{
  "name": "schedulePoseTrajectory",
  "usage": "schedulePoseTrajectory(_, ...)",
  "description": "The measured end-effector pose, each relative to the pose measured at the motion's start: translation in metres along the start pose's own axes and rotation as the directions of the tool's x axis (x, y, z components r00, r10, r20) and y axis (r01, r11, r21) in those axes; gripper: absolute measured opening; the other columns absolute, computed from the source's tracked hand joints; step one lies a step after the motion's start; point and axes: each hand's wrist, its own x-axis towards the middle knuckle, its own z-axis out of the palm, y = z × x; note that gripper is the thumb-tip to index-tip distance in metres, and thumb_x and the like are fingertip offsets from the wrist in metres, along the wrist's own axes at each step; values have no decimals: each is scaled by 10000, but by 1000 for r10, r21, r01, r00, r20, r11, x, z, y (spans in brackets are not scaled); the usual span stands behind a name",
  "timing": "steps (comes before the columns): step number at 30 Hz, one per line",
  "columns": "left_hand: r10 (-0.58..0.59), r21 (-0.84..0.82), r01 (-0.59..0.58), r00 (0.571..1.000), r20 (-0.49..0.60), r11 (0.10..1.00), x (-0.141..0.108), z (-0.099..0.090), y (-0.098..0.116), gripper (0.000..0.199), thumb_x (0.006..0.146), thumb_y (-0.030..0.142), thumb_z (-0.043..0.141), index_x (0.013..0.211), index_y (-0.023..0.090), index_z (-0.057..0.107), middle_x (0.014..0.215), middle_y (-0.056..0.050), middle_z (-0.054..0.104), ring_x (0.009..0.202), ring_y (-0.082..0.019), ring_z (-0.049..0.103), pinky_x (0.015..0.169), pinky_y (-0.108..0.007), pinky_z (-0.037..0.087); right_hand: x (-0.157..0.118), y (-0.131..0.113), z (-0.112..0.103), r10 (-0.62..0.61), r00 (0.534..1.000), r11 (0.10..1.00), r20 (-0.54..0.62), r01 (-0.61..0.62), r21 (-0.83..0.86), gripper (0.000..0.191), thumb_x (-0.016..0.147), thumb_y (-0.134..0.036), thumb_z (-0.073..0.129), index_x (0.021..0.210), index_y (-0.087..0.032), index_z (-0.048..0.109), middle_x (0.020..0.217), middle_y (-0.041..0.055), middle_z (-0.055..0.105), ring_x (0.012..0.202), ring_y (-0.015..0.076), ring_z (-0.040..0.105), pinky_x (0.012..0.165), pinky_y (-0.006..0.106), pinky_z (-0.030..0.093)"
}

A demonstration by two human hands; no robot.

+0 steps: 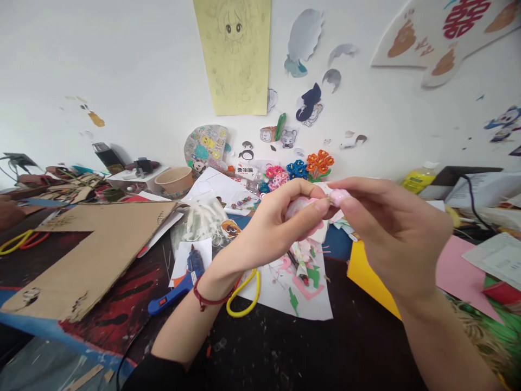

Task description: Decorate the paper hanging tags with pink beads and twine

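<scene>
My left hand [271, 228] is curled around a pale pink piece with a scalloped edge [299, 206], mostly hidden by the fingers. Facing it, my right hand [394, 239] pinches a small shiny pink piece [338, 196] between thumb and fingertips. Both hands are raised over the table and almost meet at the fingertips; whether the two pink pieces are joined I cannot tell. Below them lies a white paper sheet [313, 309] bearing pink and green paper cut-outs [313, 277]. A blue glue gun [179, 290] rests beside my left forearm, near yellow-handled scissors [256, 293].
A large cardboard piece [106, 255] covers the table's left side. Behind my hands stand colourful flowers [319, 165] and a round tan tub [174, 182]. Yellow paper [366, 277] and pink paper [458, 271] lie at right. Someone's hand [10, 214] shows at the left edge.
</scene>
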Motion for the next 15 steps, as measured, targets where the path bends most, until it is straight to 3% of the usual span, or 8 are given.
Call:
schedulePoseTrajectory(6, -10, -17, 10, 1000, 9, 1000, 0, 0, -2, 179, 948, 348, 593, 895, 179, 562, 658, 38, 444, 529, -57, 336, 465, -215, 297, 1, -1, -4, -37, 998, 999, 54, 39, -37, 237, 865, -180, 677, 1050, -321, 721, 1011, -23, 745, 905, 173, 701, 850, 340, 600)
schedulePoseTrajectory(9, -14, -24, 14, 1000, 5, 1000, -1, 0, -1, 188, 928, 347, 629, 893, 173, 569, 658, 40, 452, 538, -53, 350, 467, -204, 301, 4, 3, -8, -139, 986, 973, 90, 153, -172, 265, 855, -185, 680, 1068, -340, 711, 1013, -17, 742, 874, 191, 689, 832, 382, 583)
schedulePoseTrajectory(12, -34, -29, 34, 999, 5, 999, -1, 1, 1, 206, 919, 359, 643, 900, 167, 569, 665, 40, 463, 549, -49, 368, 474, -191, 310, 7, 9, -14, -335, 932, 882, 137, 362, -304, 350, 808, -154, 719, 1109, -331, 698, 996, -15, 747, 846, 197, 692, 782, 371, 583)
schedulePoseTrajectory(15, -56, -30, 56, 998, -2, 998, -2, 1, 2, 215, 921, 367, 637, 914, 161, 575, 669, 41, 465, 557, -48, 375, 481, -185, 314, 8, 13, -19, -470, 867, 777, 162, 494, -391, 430, 759, -106, 757, 1136, -301, 690, 991, 4, 756, 861, 203, 708, 771, 343, 584)
